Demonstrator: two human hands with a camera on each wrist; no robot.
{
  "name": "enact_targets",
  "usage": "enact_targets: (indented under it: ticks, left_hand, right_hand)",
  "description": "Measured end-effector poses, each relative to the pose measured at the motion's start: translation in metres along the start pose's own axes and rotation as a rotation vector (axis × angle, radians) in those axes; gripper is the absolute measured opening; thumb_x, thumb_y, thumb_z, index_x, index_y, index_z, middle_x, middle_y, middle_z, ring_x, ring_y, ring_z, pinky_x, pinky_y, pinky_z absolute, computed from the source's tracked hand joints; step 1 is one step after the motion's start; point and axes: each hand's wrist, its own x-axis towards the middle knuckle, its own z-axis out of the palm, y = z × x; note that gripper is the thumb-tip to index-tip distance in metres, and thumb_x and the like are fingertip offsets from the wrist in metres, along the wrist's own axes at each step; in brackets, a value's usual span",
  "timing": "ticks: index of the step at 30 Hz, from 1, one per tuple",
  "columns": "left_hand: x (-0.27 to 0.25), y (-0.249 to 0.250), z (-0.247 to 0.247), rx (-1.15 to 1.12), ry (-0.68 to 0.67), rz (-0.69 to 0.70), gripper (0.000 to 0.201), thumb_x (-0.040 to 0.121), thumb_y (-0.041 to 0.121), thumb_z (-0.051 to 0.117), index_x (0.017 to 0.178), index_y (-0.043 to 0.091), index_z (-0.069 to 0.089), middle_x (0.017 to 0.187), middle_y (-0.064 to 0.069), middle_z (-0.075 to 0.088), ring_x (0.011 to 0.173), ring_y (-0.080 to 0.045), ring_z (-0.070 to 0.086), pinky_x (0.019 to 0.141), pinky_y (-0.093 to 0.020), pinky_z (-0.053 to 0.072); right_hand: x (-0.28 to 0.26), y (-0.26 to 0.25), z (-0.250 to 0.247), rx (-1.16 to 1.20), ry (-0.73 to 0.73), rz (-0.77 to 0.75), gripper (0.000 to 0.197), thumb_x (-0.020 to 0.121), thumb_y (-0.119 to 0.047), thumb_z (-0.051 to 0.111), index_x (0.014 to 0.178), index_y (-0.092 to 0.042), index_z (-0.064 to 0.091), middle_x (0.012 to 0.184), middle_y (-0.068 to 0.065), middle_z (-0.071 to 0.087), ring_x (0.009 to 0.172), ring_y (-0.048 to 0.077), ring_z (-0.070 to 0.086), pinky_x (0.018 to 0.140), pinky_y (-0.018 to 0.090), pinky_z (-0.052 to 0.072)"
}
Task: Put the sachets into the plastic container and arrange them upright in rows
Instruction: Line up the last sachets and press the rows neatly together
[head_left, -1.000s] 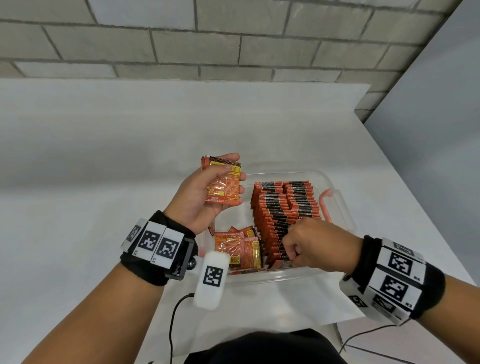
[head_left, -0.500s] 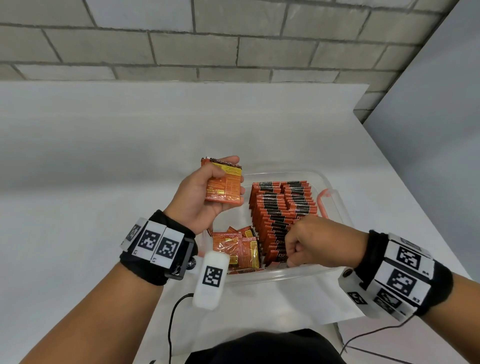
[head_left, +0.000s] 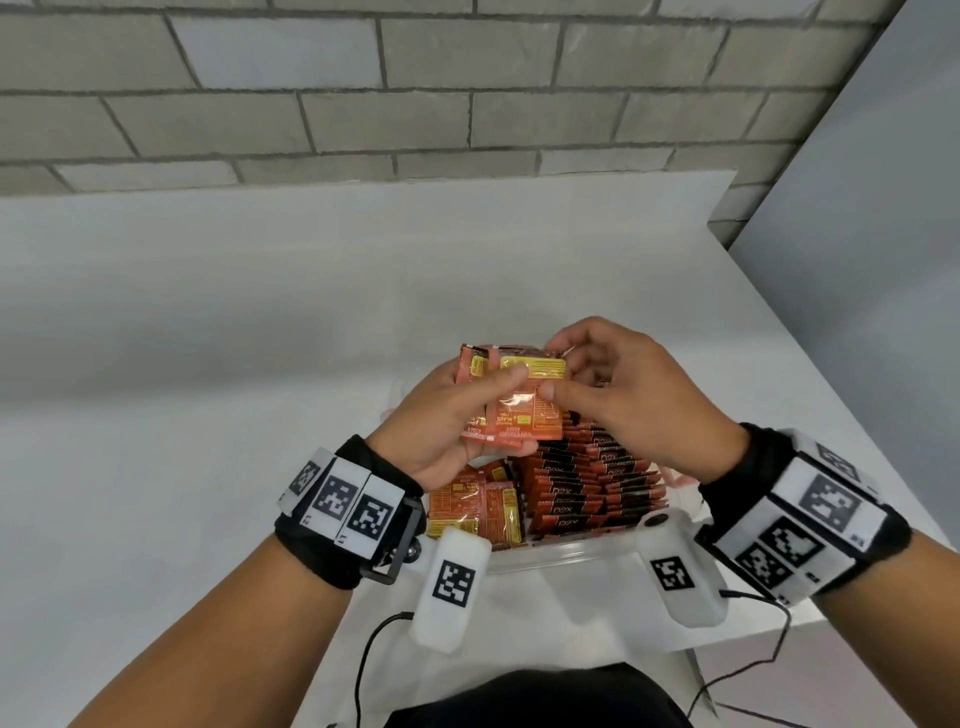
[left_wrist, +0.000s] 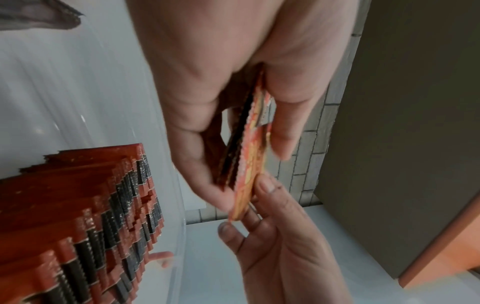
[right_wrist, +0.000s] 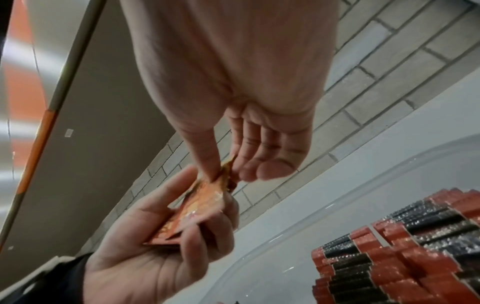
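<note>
Sachets, orange, small stack (head_left: 511, 400): held above the plastic container (head_left: 571, 553), broad faces toward the camera, long axis running up and down, edges fanned; exact count cannot be told, at least three edges show in the left wrist view. Left hand (head_left: 447, 431): grip closed round the stack's lower left, thumb across the front face. Right hand (head_left: 623, 400): nearer the stack's right edge, thumb and forefinger pinching the front sachet there, judged to be peeling it off for placing. Loose sachets (head_left: 475, 506): lying flat in the container's left part, roughly four visible. Upright rows (head_left: 592, 483): two, side by side in the container's right part, directly below the right hand. Tabletop (head_left: 208, 389): white, one container on it.
</note>
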Motion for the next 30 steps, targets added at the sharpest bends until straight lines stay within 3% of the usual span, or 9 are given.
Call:
enact_targets:
  ticks: [4, 8, 11, 13, 17, 20, 23, 26, 30]
  left_hand:
    - [0.005, -0.002, 0.001, -0.135, 0.133, 0.006, 0.058, 0.076, 0.056, 0.053, 0.11, 0.01, 0.059, 0.084, -0.01, 0.061, 0.073, -0.019, 0.061, 0.074, -0.041, 0.057]
    - [0.009, 0.0, 0.006, -0.201, 0.111, 0.041, 0.028, 0.086, 0.019, 0.058, 0.111, 0.009, 0.06, 0.092, -0.013, 0.067, 0.079, -0.022, 0.064, 0.073, -0.036, 0.057]
    - [0.011, 0.0, 0.004, -0.142, 0.134, 0.087, 0.031, 0.089, -0.002, 0.051, 0.117, 0.008, 0.061, 0.095, -0.011, 0.071, 0.083, -0.022, 0.067, 0.071, -0.033, 0.057]
    - [0.01, 0.0, 0.001, -0.102, 0.137, 0.099, 0.032, 0.088, -0.003, 0.053, 0.116, 0.01, 0.062, 0.097, -0.009, 0.072, 0.085, -0.021, 0.068, 0.074, -0.034, 0.057]
    - [0.009, -0.002, 0.001, -0.051, 0.099, 0.101, 0.04, 0.085, -0.004, 0.057, 0.121, 0.013, 0.06, 0.097, -0.007, 0.072, 0.086, -0.021, 0.069, 0.074, -0.034, 0.057]
    - [0.007, -0.003, 0.005, -0.031, 0.044, 0.101, 0.041, 0.078, 0.002, 0.062, 0.118, 0.012, 0.061, 0.098, -0.008, 0.072, 0.087, -0.022, 0.069, 0.073, -0.033, 0.058]
    - [0.006, -0.004, 0.005, -0.051, 0.035, 0.107, 0.037, 0.077, 0.013, 0.062, 0.113, 0.009, 0.061, 0.097, -0.01, 0.07, 0.085, -0.021, 0.069, 0.072, -0.034, 0.058]
    - [0.005, -0.002, -0.001, -0.061, 0.084, 0.107, 0.038, 0.075, 0.023, 0.062, 0.113, 0.015, 0.063, 0.091, -0.009, 0.068, 0.076, -0.019, 0.066, 0.069, -0.031, 0.057]
    - [0.006, -0.001, -0.007, -0.079, 0.1, 0.099, 0.037, 0.075, 0.024, 0.063, 0.112, 0.016, 0.065, 0.085, -0.008, 0.068, 0.071, -0.019, 0.066, 0.067, -0.03, 0.057]
  right_hand:
    - [0.0, 0.0, 0.0, -0.069, 0.212, -0.157, 0.025, 0.081, -0.014, 0.071, 0.074, -0.026, 0.05, 0.08, -0.009, 0.054, 0.075, 0.009, 0.053, 0.068, 0.02, 0.042]
    - [-0.002, 0.001, 0.006, -0.264, 0.023, -0.207, 0.021, 0.075, -0.014, 0.077, 0.074, -0.025, 0.059, 0.092, -0.005, 0.05, 0.093, 0.011, 0.044, 0.078, 0.01, 0.032]
    - [-0.003, -0.001, 0.002, -0.295, -0.072, -0.181, 0.015, 0.076, -0.027, 0.076, 0.086, -0.032, 0.066, 0.104, -0.007, 0.051, 0.105, 0.009, 0.039, 0.087, 0.004, 0.025]
    - [-0.001, -0.002, -0.002, -0.279, -0.034, -0.166, 0.017, 0.079, -0.033, 0.072, 0.096, -0.033, 0.067, 0.108, -0.008, 0.052, 0.107, 0.007, 0.041, 0.087, 0.01, 0.029]
    - [0.006, -0.001, -0.003, -0.301, 0.051, -0.152, 0.035, 0.087, -0.025, 0.065, 0.122, -0.025, 0.06, 0.112, -0.008, 0.053, 0.101, 0.008, 0.05, 0.082, 0.021, 0.04]
    - [0.007, -0.001, -0.004, -0.17, -0.03, -0.07, 0.044, 0.089, -0.018, 0.064, 0.13, -0.026, 0.052, 0.108, -0.008, 0.06, 0.093, 0.008, 0.059, 0.08, 0.022, 0.049]
    - [0.001, 0.0, -0.019, -0.014, -0.144, 0.02, 0.039, 0.09, -0.009, 0.061, 0.124, -0.027, 0.055, 0.094, -0.004, 0.065, 0.086, 0.01, 0.065, 0.083, 0.026, 0.052]
    - [-0.015, 0.011, -0.04, -0.194, -0.189, -0.012, 0.025, 0.092, -0.007, 0.057, 0.104, -0.028, 0.062, 0.093, -0.01, 0.068, 0.087, 0.009, 0.064, 0.08, 0.026, 0.051]
    - [-0.043, 0.033, -0.055, -0.37, -0.242, -0.035, 0.027, 0.093, -0.006, 0.055, 0.096, -0.032, 0.061, 0.086, -0.009, 0.067, 0.071, 0.018, 0.064, 0.067, 0.028, 0.05]
